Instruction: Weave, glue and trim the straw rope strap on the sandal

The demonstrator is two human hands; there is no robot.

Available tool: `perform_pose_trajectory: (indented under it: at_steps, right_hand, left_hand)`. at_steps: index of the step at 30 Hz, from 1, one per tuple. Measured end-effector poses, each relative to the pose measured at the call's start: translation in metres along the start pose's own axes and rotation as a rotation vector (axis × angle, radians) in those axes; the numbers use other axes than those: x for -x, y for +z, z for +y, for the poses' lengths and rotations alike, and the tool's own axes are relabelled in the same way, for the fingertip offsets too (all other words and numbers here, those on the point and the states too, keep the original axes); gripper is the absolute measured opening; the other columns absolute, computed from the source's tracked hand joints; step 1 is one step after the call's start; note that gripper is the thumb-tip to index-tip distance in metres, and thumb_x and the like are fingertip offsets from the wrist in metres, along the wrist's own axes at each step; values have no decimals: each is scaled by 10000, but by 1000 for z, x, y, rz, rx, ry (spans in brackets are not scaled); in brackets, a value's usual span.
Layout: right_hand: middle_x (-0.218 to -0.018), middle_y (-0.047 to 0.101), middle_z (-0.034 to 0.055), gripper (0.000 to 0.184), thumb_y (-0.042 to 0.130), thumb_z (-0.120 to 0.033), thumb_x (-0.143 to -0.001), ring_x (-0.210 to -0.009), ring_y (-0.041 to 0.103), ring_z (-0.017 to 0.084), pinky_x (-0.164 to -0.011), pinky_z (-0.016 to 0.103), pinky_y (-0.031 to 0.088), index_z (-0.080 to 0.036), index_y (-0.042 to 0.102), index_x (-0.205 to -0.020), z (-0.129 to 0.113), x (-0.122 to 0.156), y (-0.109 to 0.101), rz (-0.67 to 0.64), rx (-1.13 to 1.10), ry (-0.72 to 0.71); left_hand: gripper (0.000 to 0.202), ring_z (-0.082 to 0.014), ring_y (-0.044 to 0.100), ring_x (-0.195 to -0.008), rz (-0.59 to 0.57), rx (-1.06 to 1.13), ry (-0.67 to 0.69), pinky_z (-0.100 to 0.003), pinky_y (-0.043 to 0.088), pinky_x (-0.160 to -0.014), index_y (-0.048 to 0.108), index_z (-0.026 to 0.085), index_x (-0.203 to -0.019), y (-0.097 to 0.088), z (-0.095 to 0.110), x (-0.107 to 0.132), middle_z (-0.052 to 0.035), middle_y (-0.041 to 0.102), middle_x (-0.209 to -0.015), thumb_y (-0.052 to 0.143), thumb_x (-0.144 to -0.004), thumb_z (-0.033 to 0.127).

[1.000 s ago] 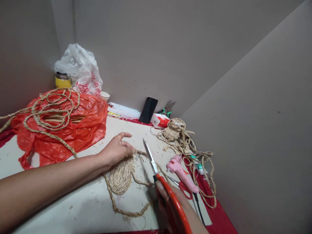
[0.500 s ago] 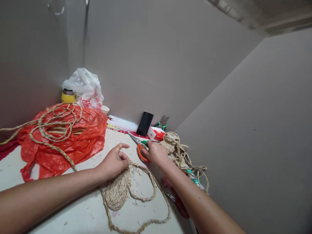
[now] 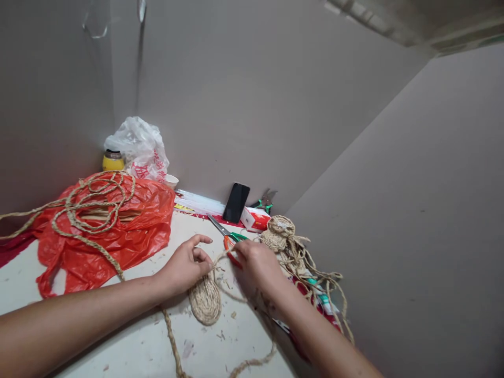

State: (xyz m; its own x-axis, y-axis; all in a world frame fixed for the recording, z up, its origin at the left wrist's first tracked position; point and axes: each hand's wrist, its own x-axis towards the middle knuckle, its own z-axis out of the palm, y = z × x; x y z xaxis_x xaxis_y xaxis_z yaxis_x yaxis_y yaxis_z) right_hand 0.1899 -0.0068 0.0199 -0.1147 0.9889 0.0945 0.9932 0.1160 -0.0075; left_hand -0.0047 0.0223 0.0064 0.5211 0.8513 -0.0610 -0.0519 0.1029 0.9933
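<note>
My left hand (image 3: 189, 266) pinches the top end of an oval coil of braided straw rope (image 3: 205, 302), which hangs down onto the white table. My right hand (image 3: 258, 262) is closed on the loose braid (image 3: 222, 256) that runs from the top of the coil. Just beyond my right fingers lie scissors (image 3: 223, 229) with green and orange handles, partly covered by that hand. More of the braid (image 3: 171, 336) trails across the table under my left forearm.
A red plastic bag (image 3: 145, 231) with looped braid (image 3: 84, 226) spreads at left. Behind it are a white bag (image 3: 137, 144) and yellow jar (image 3: 113, 161). A phone (image 3: 236, 202), pliers (image 3: 264, 202) and red-white box (image 3: 255, 219) line the wall. Finished-looking straw coils (image 3: 280, 227) pile at right.
My right hand has come away from the scissors and closed on the braid, lifting its loop off the table. The coil has turned upright and shifted right under my left hand.
</note>
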Motion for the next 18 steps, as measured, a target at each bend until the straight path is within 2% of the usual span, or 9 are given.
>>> perform_pose_trajectory:
  at_steps: [3,5,7,8,10,13,18]
  right_hand:
    - [-846,683,138,189,497,-157,-866,-820,605,258,-726,318,365,-141,677,-812,14,-8,-5,67,4,90]
    - [-980,670,168,206,483,-187,-884,-942,584,286,-804,345,367,-126,672,-940,12,-7,-6,106,-35,103]
    - [-1103,648,146,252,453,-205,-910,-1034,561,261,-864,324,366,-145,639,-1070,0,-1,-4,124,-114,80]
    - [-1094,659,118,250,450,-211,-914,-1012,576,234,-850,297,379,-166,639,-1071,-8,3,-2,113,-163,64]
    - [-933,701,57,187,491,-233,-893,-846,619,189,-727,253,406,-201,671,-932,-25,8,3,61,-258,40]
    - [-703,664,23,146,578,-265,-822,-635,577,167,-561,251,332,-199,632,-703,-42,9,12,11,-364,58]
    - [-639,576,-12,78,603,-190,-720,-583,499,138,-544,247,275,-195,545,-667,-46,2,26,24,-575,143]
  left_hand:
    - [488,-116,524,-580,-8,-14,9,-232,355,-569,469,168,-1122,0,-1,-1,33,614,-679,603,-656,120]
    - [481,-119,531,-588,-7,-20,7,-234,362,-578,475,172,-1114,0,-1,-2,38,611,-677,605,-654,121]
    - [469,-119,534,-588,-6,-23,9,-234,367,-587,485,174,-1096,-1,-1,-3,44,607,-666,602,-646,114]
    - [465,-118,533,-586,-3,-22,13,-233,369,-589,488,175,-1090,-1,-1,-3,47,606,-664,600,-643,111]
    - [456,-119,541,-596,18,-21,26,-232,374,-597,493,176,-1082,-3,0,-4,48,608,-665,600,-644,111]
    - [442,-129,558,-646,53,-49,43,-234,389,-631,501,174,-1081,-5,4,-7,40,616,-677,610,-656,117]
    - [439,-135,563,-658,46,-81,39,-247,406,-659,497,164,-1092,-7,9,-9,31,617,-681,614,-672,114]
